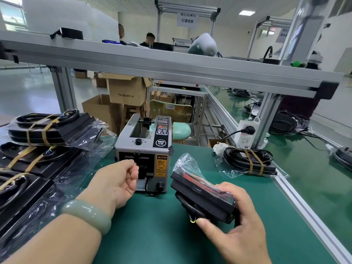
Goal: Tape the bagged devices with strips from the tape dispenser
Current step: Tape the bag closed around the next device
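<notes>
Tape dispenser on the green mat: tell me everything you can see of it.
The tape dispenser is a grey metal-looking box standing upright on the green mat. Its top carries an open roll bay, a black knob and a control panel with red digits; the front has a dark outlet slot, a yellow caution label and another black knob. The left hand curls at the outlet; contact is unclear.

Cardboard boxes [126,92] stacked behind; mint stool [180,130]; plugged socket strip [244,141] right.
</notes>
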`<state>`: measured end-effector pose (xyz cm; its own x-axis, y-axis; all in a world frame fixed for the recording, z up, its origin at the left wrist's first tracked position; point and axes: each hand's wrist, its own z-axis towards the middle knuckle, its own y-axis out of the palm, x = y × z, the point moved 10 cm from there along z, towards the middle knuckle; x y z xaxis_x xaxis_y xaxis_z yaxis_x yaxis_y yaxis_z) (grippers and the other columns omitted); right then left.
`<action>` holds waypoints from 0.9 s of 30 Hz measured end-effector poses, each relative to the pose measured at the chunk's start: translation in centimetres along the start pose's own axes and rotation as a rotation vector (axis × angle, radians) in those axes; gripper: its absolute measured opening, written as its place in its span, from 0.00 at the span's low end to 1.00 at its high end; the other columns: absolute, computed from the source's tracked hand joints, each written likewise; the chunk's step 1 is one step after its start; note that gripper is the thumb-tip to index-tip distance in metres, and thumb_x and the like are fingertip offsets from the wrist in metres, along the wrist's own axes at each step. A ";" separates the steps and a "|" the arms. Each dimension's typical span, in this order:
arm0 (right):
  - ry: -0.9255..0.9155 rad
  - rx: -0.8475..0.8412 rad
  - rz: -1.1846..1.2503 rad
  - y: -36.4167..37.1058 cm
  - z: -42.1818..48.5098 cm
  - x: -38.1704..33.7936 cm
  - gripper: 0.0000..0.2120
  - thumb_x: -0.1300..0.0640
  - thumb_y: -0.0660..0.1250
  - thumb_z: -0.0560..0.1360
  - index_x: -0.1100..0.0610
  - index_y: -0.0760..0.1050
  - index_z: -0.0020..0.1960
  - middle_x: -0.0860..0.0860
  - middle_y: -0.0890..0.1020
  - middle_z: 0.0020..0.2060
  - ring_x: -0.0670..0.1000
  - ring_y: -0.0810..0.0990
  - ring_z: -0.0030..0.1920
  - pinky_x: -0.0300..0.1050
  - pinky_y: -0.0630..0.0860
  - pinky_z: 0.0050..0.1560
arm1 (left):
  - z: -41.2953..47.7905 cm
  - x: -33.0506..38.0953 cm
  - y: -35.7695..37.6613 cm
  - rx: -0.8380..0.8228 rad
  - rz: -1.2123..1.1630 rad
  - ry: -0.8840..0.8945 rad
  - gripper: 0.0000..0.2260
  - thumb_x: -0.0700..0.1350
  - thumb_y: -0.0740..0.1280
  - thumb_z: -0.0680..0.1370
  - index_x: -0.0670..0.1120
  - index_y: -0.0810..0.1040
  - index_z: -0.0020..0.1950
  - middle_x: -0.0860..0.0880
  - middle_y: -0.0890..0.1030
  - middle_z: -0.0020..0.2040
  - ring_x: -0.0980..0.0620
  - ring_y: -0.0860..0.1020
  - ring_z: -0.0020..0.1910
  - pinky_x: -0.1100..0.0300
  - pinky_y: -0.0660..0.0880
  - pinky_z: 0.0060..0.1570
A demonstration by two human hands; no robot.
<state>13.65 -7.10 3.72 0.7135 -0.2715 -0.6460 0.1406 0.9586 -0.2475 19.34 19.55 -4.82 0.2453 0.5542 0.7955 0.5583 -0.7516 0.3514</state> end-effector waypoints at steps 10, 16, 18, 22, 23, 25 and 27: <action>0.017 0.008 -0.045 0.0 -0.1 0.2 0.33 0.59 0.78 0.54 0.39 0.73 0.54 0.41 0.78 0.52 0.41 0.78 0.52 0.24 0.68 0.51 | 0.8 0.5 -0.8 0.202 0.077 0.137 0.04 0.42 0.67 0.77 0.42 0.77 0.44 0.49 0.78 0.33 0.58 0.74 0.27 0.69 0.67 0.19; 0.005 0.005 -0.061 -0.2 -0.1 0.0 0.33 0.58 0.78 0.54 0.38 0.72 0.54 0.39 0.77 0.53 0.39 0.77 0.53 0.22 0.68 0.50 | -0.4 -0.7 -0.7 0.127 -0.003 0.115 0.08 0.42 0.66 0.77 0.45 0.74 0.38 0.52 0.76 0.25 0.60 0.72 0.21 0.71 0.66 0.18; 0.016 0.011 -0.041 -0.2 -0.1 0.1 0.33 0.58 0.78 0.54 0.38 0.73 0.54 0.40 0.78 0.52 0.39 0.78 0.51 0.21 0.68 0.48 | -1.1 -1.2 -0.8 0.068 -0.018 0.124 0.09 0.43 0.67 0.77 0.45 0.74 0.37 0.54 0.75 0.21 0.61 0.71 0.18 0.71 0.66 0.18; 0.034 0.023 -0.038 -0.2 -0.2 0.4 0.32 0.56 0.78 0.54 0.39 0.73 0.55 0.40 0.78 0.53 0.41 0.78 0.52 0.23 0.69 0.49 | -1.1 -0.6 -1.9 0.120 0.001 0.159 0.09 0.44 0.68 0.77 0.45 0.75 0.38 0.54 0.76 0.22 0.62 0.72 0.17 0.72 0.66 0.18; 0.033 0.022 -0.040 -0.2 -0.2 0.3 0.31 0.53 0.78 0.55 0.39 0.72 0.55 0.40 0.78 0.53 0.41 0.78 0.52 0.23 0.68 0.50 | -0.9 -0.6 -1.8 0.121 0.000 0.144 0.09 0.44 0.68 0.78 0.45 0.75 0.38 0.54 0.76 0.22 0.62 0.72 0.17 0.72 0.66 0.18; 0.034 0.018 -0.042 -0.2 -0.1 0.1 0.29 0.48 0.75 0.56 0.39 0.72 0.55 0.40 0.78 0.53 0.41 0.78 0.52 0.23 0.68 0.51 | -0.5 -0.5 -1.4 0.110 0.008 0.111 0.09 0.44 0.69 0.78 0.45 0.76 0.38 0.54 0.78 0.24 0.62 0.72 0.17 0.72 0.66 0.18; 0.037 0.014 -0.043 -0.1 -0.1 0.1 0.29 0.48 0.75 0.56 0.39 0.72 0.55 0.40 0.78 0.52 0.41 0.78 0.52 0.23 0.68 0.50 | 0.1 -0.3 -1.1 0.113 0.023 0.102 0.09 0.45 0.69 0.77 0.45 0.77 0.38 0.52 0.78 0.29 0.62 0.72 0.17 0.72 0.66 0.18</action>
<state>13.70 -7.22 3.62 0.6807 -0.3150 -0.6614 0.1805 0.9471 -0.2653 18.71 20.22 -5.45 0.1806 0.4935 0.8508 0.6403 -0.7156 0.2792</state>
